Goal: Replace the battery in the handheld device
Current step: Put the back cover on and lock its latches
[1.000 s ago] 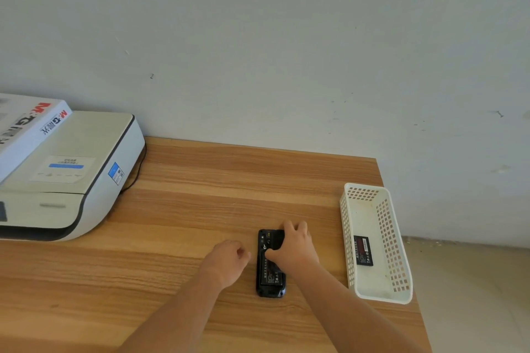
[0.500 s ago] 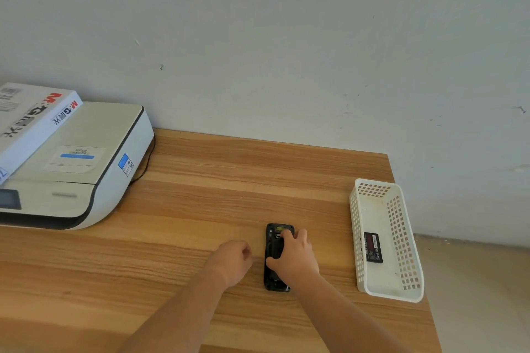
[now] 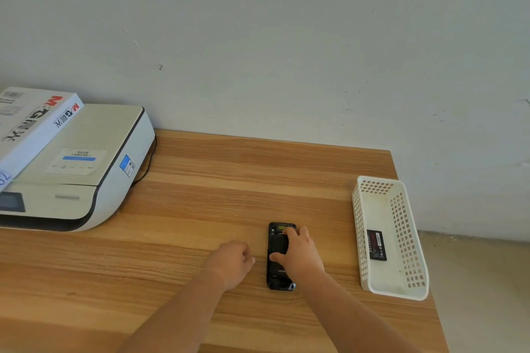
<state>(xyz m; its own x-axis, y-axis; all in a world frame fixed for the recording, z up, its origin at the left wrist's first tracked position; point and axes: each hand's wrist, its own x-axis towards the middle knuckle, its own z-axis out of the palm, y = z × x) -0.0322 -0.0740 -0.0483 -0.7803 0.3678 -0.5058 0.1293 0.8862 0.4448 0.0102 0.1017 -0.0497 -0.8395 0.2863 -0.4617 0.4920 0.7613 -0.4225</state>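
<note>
A black handheld device (image 3: pixel 277 249) lies face down on the wooden table (image 3: pixel 200 209), long axis pointing away from me. My right hand (image 3: pixel 299 255) rests on top of it, thumb and fingers spread over its back, covering the right half. My left hand (image 3: pixel 232 262) sits curled in a loose fist on the table just left of the device, not touching it and holding nothing. A black battery (image 3: pixel 376 244) lies flat inside the white perforated basket (image 3: pixel 415 291) to the right.
A white printer (image 3: pixel 86 175) stands at the back left with a white paper box (image 3: pixel 25 129) leaning on it and a black cable behind. The table's right edge runs just past the basket, with floor beyond. A pale wall backs the table.
My right hand slid down from the device's top end and now lies over its back. The exposed inner compartment seen earlier now looks covered. The left fist stayed put.
</note>
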